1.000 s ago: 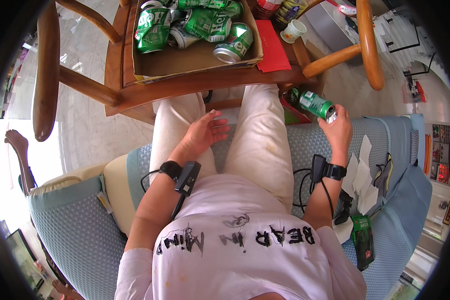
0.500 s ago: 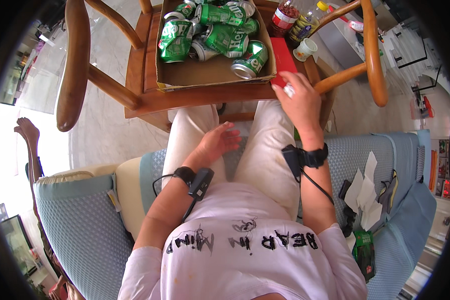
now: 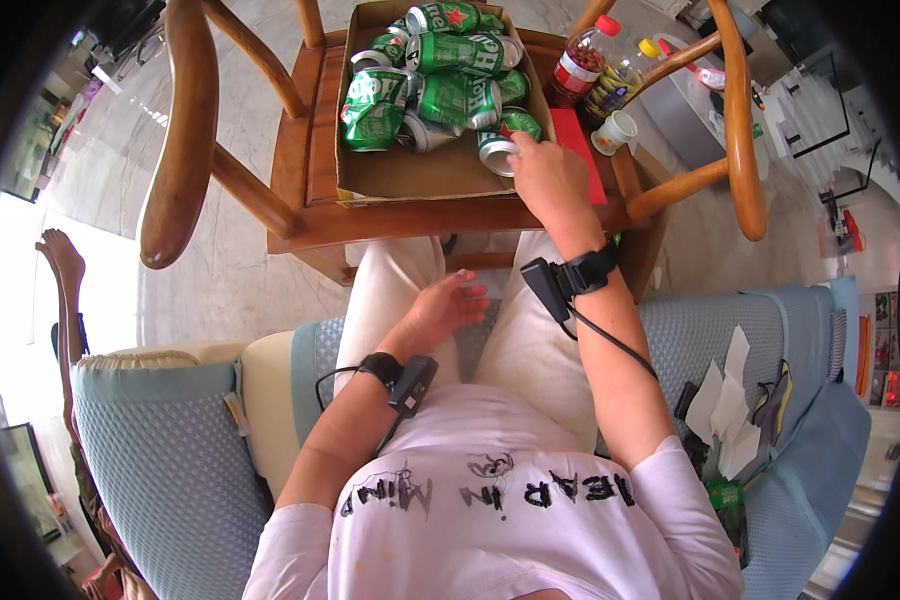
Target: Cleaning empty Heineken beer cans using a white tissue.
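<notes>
Several crumpled green beer cans (image 3: 457, 100) lie in a shallow cardboard box (image 3: 430, 180) in front of me. My right hand (image 3: 553, 182) reaches over the box's near right corner. Its fingers are closed at the silver end of a green beer can (image 3: 500, 150) lying there; part of the can and the fingertips are hidden. My left hand (image 3: 447, 312) hangs above my lap with its fingers apart and nothing in it. Each wrist carries a black band with a cabled device.
The box stands on a wooden chair (image 3: 410, 225) with curved arms. Beside it are a flat red item (image 3: 582, 150), a red-capped bottle (image 3: 582, 62), a yellow-capped bottle (image 3: 625, 82) and a white cup (image 3: 615, 132). White papers (image 3: 725, 400) lie on the blue sofa to my right.
My right hand has moved left from the box's corner to the nearest can. The small white thing seen in it before no longer shows. My left hand stays over my lap.
</notes>
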`<act>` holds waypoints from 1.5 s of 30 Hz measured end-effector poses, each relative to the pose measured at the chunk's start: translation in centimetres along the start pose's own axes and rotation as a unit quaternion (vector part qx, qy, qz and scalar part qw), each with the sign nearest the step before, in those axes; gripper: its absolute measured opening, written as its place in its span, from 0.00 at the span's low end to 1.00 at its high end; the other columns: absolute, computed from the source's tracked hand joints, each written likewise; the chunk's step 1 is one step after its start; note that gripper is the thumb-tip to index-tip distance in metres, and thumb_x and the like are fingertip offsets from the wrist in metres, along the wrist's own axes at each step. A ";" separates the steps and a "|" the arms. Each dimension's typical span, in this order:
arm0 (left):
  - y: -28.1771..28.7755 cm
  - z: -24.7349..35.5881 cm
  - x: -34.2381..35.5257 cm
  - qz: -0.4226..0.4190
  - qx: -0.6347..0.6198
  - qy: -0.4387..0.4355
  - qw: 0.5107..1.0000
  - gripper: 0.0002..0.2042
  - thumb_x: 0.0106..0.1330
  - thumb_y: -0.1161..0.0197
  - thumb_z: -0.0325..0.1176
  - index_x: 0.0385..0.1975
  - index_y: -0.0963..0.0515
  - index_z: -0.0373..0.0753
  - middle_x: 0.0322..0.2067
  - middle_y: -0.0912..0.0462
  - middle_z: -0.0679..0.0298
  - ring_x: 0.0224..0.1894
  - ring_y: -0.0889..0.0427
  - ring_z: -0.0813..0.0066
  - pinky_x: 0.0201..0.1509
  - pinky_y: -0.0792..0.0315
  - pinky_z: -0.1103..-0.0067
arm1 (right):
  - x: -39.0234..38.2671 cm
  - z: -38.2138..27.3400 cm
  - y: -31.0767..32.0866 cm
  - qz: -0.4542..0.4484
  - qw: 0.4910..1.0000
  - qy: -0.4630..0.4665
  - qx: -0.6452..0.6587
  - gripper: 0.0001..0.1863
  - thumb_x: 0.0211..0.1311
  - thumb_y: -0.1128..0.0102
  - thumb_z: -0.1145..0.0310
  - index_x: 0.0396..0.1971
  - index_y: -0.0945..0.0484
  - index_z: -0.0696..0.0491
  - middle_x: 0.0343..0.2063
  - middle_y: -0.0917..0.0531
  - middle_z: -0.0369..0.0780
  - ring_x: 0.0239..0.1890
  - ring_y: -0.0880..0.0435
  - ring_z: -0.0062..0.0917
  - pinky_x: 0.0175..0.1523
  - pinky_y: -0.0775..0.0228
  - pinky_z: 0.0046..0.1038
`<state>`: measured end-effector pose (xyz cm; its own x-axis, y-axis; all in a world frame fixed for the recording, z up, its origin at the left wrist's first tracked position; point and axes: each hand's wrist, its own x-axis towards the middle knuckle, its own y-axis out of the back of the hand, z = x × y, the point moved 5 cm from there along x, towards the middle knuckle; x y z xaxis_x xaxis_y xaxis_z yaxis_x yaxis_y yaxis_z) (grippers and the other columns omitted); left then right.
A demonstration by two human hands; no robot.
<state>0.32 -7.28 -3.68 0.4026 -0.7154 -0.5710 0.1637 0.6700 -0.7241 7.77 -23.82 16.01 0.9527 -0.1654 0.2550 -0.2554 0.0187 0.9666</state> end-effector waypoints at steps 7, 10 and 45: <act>-0.4 -0.4 -0.4 0.000 0.007 0.009 1.000 0.11 0.72 0.51 0.43 0.44 0.29 0.44 0.40 0.22 0.60 0.43 0.22 0.65 0.45 0.25 0.71 | -3.6 4.0 2.9 0.071 0.955 -0.059 0.281 0.15 0.62 0.44 0.62 0.44 0.24 0.55 0.29 0.17 0.48 0.32 0.16 0.37 0.38 0.26 0.33; 0.2 -0.8 0.0 -0.026 -0.006 0.014 1.000 0.15 0.71 0.51 0.49 0.45 0.29 0.46 0.41 0.22 0.61 0.44 0.22 0.65 0.45 0.25 0.70 | -6.7 4.6 4.6 -0.013 0.891 -0.045 0.451 0.15 0.60 0.40 0.66 0.45 0.24 0.55 0.30 0.17 0.45 0.31 0.17 0.31 0.39 0.27 0.26; -2.8 1.7 -1.8 -0.083 -0.068 -0.061 0.992 0.39 0.64 0.67 0.70 0.52 0.28 0.38 0.48 0.21 0.58 0.50 0.21 0.65 0.57 0.28 0.69 | -15.2 -5.8 -1.5 0.024 0.936 0.275 0.218 0.17 0.45 0.34 0.72 0.40 0.20 0.53 0.41 0.21 0.35 0.42 0.24 0.29 0.47 0.30 0.33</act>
<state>0.62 -7.50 0.03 0.4877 -0.7786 -0.3948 0.1174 0.5066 -0.8541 -5.41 -15.63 10.85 0.8483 0.3604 0.3879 -0.2293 -0.4104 0.8826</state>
